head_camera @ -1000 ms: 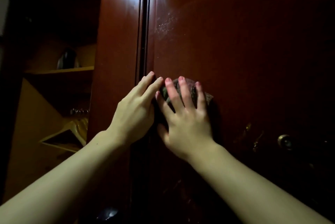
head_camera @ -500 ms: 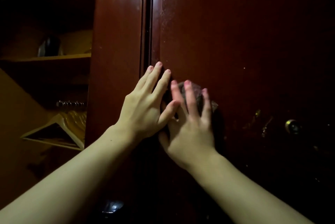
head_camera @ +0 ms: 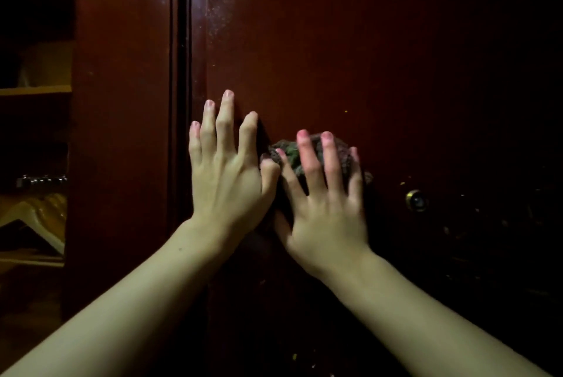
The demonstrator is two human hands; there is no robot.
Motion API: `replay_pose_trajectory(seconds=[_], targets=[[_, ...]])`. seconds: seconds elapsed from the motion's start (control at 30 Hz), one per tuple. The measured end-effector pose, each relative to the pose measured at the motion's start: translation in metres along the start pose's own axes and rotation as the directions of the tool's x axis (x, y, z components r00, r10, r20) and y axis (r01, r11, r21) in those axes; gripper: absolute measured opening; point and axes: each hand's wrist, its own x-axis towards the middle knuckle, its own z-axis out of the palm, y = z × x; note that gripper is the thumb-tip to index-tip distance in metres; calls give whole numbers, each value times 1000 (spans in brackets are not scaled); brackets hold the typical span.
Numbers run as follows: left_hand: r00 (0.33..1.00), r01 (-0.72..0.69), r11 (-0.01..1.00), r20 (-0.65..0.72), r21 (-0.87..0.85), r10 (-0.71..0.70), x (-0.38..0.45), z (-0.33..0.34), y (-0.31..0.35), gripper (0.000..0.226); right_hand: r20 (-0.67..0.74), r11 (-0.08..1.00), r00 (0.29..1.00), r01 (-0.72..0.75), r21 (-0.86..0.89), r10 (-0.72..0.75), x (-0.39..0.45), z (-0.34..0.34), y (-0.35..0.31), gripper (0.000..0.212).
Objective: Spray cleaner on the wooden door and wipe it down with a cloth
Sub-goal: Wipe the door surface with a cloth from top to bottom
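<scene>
Right hand (head_camera: 326,209) fingers spread flat, pressing dark cloth (head_camera: 292,155) onto wooden door (head_camera: 350,50), left hand (head_camera: 225,172) fingers straight, just beside cloth

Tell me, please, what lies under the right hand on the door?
A dark crumpled cloth shows between and above the spread fingers of the right hand, pressed flat to the door. The palm covers the rest of the cloth, so its full extent cannot be seen.
</scene>
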Motion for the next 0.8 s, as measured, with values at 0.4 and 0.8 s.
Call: replay_pose_trajectory(seconds=[0.4, 0.8], targets=[[999, 48, 997, 17, 62, -49, 20, 16, 47, 85, 151, 933, 920, -355, -65, 361, 4, -23, 106, 81], [997, 36, 995, 63, 97, -42, 32, 28, 98, 97, 138, 816, 804, -574, -74, 578, -33, -29, 214, 76]])
